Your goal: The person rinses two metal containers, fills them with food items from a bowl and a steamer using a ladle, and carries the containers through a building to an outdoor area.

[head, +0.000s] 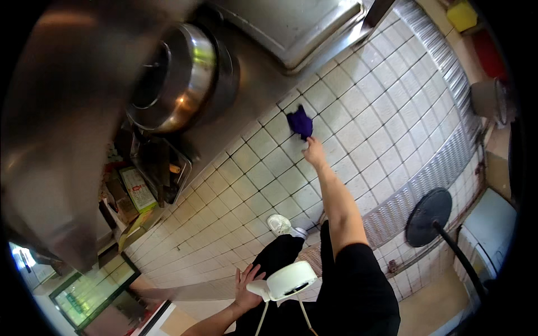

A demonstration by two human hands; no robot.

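Observation:
My right hand (314, 152) reaches out over the tiled floor, its fingers pinching the lower edge of a dark purple cloth (300, 122). The cloth looks crumpled; whether it lies on the tiles or hangs just above them I cannot tell. My left hand (248, 285) is by my black-clad leg, fingers spread, with nothing seen in it. Beside it, a white rounded device (292, 280) on a pale cord hangs in front of my body. One white shoe (279, 224) stands on the tiles.
A steel counter with a large metal pot (185, 80) and a metal tray or lid (290, 29) stands at the upper left. Below are a wire basket (187, 168) and boxes (138, 189). A perforated drain cover (441, 151) and a round black base with a pole (428, 217) are at the right.

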